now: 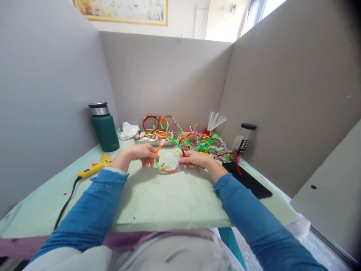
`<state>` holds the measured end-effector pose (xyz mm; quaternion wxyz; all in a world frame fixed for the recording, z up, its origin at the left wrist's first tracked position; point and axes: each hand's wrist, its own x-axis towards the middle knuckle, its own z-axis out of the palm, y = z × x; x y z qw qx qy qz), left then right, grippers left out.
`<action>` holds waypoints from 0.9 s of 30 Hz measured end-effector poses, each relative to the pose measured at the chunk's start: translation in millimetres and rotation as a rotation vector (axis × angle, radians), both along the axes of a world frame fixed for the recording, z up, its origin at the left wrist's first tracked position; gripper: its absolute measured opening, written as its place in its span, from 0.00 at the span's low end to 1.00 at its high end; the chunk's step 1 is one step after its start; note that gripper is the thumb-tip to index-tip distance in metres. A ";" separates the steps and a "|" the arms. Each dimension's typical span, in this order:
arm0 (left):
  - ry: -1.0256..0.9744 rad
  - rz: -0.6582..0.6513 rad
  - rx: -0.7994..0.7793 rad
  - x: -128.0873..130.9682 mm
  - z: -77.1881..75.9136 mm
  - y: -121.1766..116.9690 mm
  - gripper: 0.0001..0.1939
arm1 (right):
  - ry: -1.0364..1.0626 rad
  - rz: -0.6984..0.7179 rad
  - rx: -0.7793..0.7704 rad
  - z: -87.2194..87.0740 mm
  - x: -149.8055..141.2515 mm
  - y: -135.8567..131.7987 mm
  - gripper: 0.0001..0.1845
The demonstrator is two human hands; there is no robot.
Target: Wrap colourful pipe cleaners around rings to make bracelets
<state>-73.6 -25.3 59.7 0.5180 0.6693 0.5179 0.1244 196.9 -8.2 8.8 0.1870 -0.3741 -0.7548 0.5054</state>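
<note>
Over the worktop (169, 203), the left hand (144, 154) and right hand (193, 159), fingertips closed, pinch opposite sides of a curved multicoloured strip (167, 171), probably light, soft and bendable, best held near its ends.

Bright o'all; window (272, 6) at top R blown out, w/ pale glare on adj. wall (183, 17). Diag. shadow crosses back partition (166, 75); R partition (282, 94) dimmer. Soft shadows on counter (169, 199). Wide-angle stretch at edges, dark upper-R corner; held loop (168, 171) sl. soft.
</note>
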 end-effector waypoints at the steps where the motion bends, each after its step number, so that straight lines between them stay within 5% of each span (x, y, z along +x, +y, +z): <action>1: 0.029 0.031 -0.006 -1.7 -6.0 6.5 0.13 | -0.056 0.011 0.002 -1.0 -5.1 3.6 0.13; 3: 0.054 0.151 0.039 -1.2 -15.8 22.4 0.11 | -0.126 -0.100 0.136 -1.5 -20.0 13.6 0.12; 4: 0.060 0.266 0.141 0.5 -18.5 30.7 0.09 | -0.124 -0.271 0.296 -0.9 -29.0 19.1 0.11; 6: 0.099 0.509 0.498 4.8 -17.8 45.1 0.08 | -0.075 -0.561 0.651 2.0 -46.0 28.3 0.06; 8: 0.173 0.594 0.810 7.2 -9.5 52.1 0.09 | -0.059 -0.607 0.818 6.8 -55.8 32.4 0.07; 11: 0.169 0.506 0.844 4.1 7.4 45.6 0.11 | -0.016 -0.448 0.659 15.4 -49.1 29.4 0.08; 14: 0.046 0.305 0.436 -0.2 11.0 30.5 0.12 | -0.067 -0.173 0.291 19.9 -27.5 26.2 0.10; 17: 0.039 0.191 0.185 4.2 -5.1 28.3 0.11 | -0.186 -0.068 0.154 15.3 -16.1 32.3 0.09; 19: 0.066 0.261 0.275 11.0 -18.1 37.0 0.10 | -0.153 -0.295 0.345 9.1 -19.9 40.4 0.07; 22: 0.065 0.453 0.640 17.2 -24.2 53.7 0.09 | 0.010 -0.562 0.663 3.1 -35.0 49.4 0.06; 27: 0.147 0.520 0.736 -4.5 -5.4 59.6 0.10 | 0.037 -0.389 0.427 8.6 -58.3 44.4 0.04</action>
